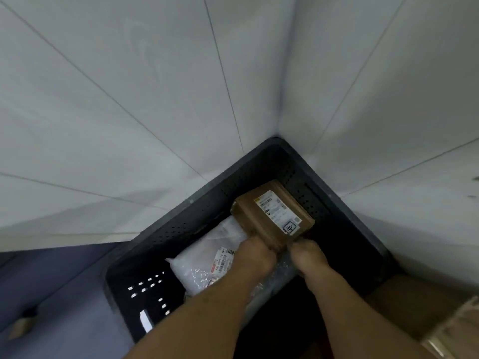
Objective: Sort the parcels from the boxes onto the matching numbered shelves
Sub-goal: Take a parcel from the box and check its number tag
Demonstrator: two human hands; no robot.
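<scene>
Floor (51, 294): blue-grey, left of the black crate; nothing there for me to handle.
Black crate (181, 224): perforated plastic, pushed into the corner of the white walls; every place below is given from it.
White mailer bag (204, 257): lies flat in the crate's left half with its barcode label up. It is another parcel to sort, untouched by me now.
Left hand (255, 255): closed on the near left corner of the brown cardboard parcel (272, 213), fingers wrapped under its edge.
Parcel's place: inside the crate, right of centre, tilted with its far end towards the crate's back corner; whether it rests on anything I cannot tell.
Handwritten number (289, 227): boxed in pen on the shipping label and reading, I judge, 14. I read it before I turn away.
Right hand (307, 255): gripping the parcel's near right corner, just beside my left.
Bubble-wrapped parcel (274, 278): under my wrists in the crate's near part.
Doing it well: lift straight up with both hands level, clear the crate's rim, label facing me, and avoid dragging the bubble wrap along.
Cardboard carton (445, 322): outside the crate's right side, only partly in view.
</scene>
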